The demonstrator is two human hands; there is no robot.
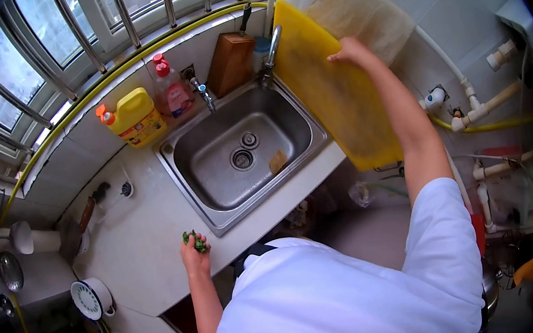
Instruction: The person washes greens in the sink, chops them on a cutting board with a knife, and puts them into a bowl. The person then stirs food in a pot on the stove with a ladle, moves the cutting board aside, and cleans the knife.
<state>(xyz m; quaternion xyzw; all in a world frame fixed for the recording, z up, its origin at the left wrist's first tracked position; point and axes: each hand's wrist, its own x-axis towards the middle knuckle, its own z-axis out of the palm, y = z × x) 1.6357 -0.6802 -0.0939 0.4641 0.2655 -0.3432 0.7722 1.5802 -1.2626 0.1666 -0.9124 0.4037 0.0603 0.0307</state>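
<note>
My left hand, over the counter's front edge left of the sink, is closed around a small bunch of chopped greens; their exact kind I cannot make out. My right hand reaches out to the far right and grips the edge of a large yellow cutting board. The board stands on edge against the right side of the sink, its face stained dark in the middle. Part of my right hand's grip is hidden behind the wrist.
A steel sink holds a brownish scrap near its drain. Behind it stand a yellow jug, pink soap bottles and a wooden knife block. On the left are a white enamel pot and hanging ladles.
</note>
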